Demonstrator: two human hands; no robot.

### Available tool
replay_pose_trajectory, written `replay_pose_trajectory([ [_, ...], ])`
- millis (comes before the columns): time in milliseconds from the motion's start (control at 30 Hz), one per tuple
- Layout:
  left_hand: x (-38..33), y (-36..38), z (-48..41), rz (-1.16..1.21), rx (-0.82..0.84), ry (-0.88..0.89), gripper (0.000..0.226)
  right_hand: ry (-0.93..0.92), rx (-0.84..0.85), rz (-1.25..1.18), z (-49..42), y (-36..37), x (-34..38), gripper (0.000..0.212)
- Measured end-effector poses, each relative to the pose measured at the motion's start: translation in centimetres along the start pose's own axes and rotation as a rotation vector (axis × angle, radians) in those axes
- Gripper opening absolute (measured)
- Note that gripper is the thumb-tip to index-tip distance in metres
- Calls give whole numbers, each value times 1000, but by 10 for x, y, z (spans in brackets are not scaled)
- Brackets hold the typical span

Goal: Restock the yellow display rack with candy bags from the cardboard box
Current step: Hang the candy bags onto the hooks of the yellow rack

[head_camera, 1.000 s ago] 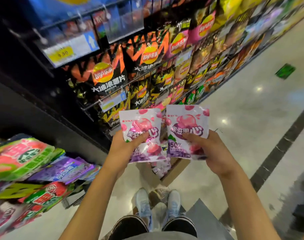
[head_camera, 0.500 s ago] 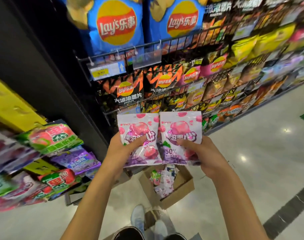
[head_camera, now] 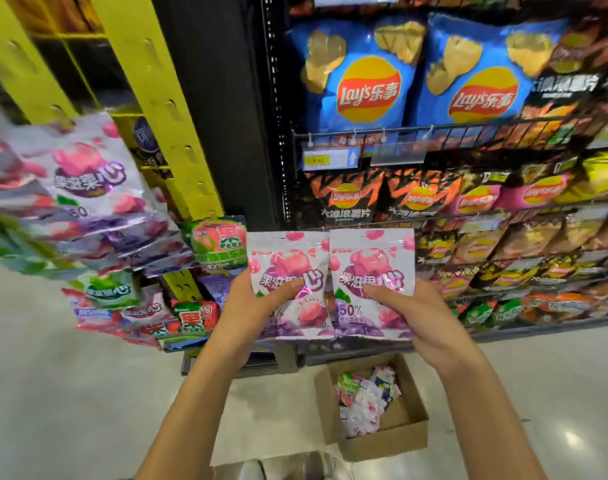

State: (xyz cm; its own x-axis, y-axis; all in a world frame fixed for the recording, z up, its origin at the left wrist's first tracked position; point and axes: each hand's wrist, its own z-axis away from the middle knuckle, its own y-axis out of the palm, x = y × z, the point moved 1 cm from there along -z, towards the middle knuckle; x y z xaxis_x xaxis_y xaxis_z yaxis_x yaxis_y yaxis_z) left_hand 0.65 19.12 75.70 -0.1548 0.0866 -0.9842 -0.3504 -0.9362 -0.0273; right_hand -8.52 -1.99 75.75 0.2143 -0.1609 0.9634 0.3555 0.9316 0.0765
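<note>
My left hand (head_camera: 247,306) grips a pink-and-purple candy bag (head_camera: 288,268) by its lower left edge, thumb across the front. My right hand (head_camera: 413,317) grips a second matching candy bag (head_camera: 371,258) the same way. Both bags are upright, side by side, at chest height. The yellow display rack (head_camera: 164,109) stands to the left, with hanging candy bags (head_camera: 88,181) of the same and other flavours. The open cardboard box (head_camera: 399,441) sits on the floor below my right hand, several candy bags (head_camera: 364,400) inside it.
A black wire shelf (head_camera: 468,129) of crisp bags fills the right and centre behind the held bags. A dark pillar (head_camera: 219,98) separates it from the yellow rack. Pale glossy floor (head_camera: 70,393) lies at lower left. My shoes (head_camera: 295,467) show at the bottom edge.
My view has tilted up and swung left, bringing the yellow rack and its hanging bags closer. Both hands hold the two bags as before, now raised level with the rack's lower rows.
</note>
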Motion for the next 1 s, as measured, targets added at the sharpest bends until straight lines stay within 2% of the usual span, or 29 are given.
replay_pose_trajectory([
  [100, -6, -28, 6, 14, -74, 6, 31, -18, 57, 9, -5, 29, 6, 36],
  [233, -14, -71, 14, 42, -159, 25, 31, -19, 109, 27, -14, 72, 13, 27],
  [533, -31, -179, 25, 49, -234, 91, 41, -51, 177, 93, -12, 180, 26, 30],
  [733, -38, -240, 29, 82, -264, 114, 68, -108, 138, 106, -9, 236, 31, 24],
  [867, -39, -269, 29, 155, -270, 130, 51, -181, 106, 96, -7, 263, 38, 22],
  [1000, -48, -287, 30, 160, -274, 146, 67, -280, 32, 56, -11, 284, 54, 24],
])
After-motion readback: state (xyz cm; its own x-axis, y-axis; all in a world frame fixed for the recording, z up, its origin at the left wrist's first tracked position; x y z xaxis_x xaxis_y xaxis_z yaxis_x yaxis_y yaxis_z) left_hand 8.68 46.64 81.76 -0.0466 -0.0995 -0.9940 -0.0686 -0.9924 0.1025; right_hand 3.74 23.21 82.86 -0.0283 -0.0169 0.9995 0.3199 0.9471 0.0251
